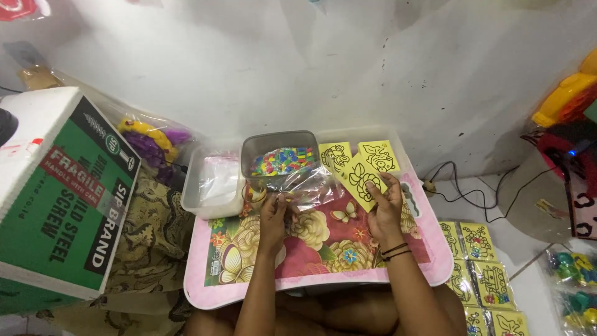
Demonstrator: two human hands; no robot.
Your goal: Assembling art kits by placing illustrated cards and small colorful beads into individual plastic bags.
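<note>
Both of my hands are up over the flowered pink worktop (435,261): my left hand (273,214) pinches the near edge of a clear plastic bag (311,186), fingers closed on the film, and my right hand (385,208) is closed around a fan of yellow picture cards (360,171). The cards lie up and slightly left of my right palm, their long edges tilting away from me toward the wall, and they sit just beside the bag's right side, so the right hand is plainly the nearer one to them while the left is nearer the bag. I count three yellow cards in the fan, though more could hide behind. Just beyond the bag stands one grey tub of coloured beads (283,158), and left of it one white tray (202,199) with bagged stuff inside. On the floor to my right lie at least six more packed cards (479,242) in two columns.
</note>
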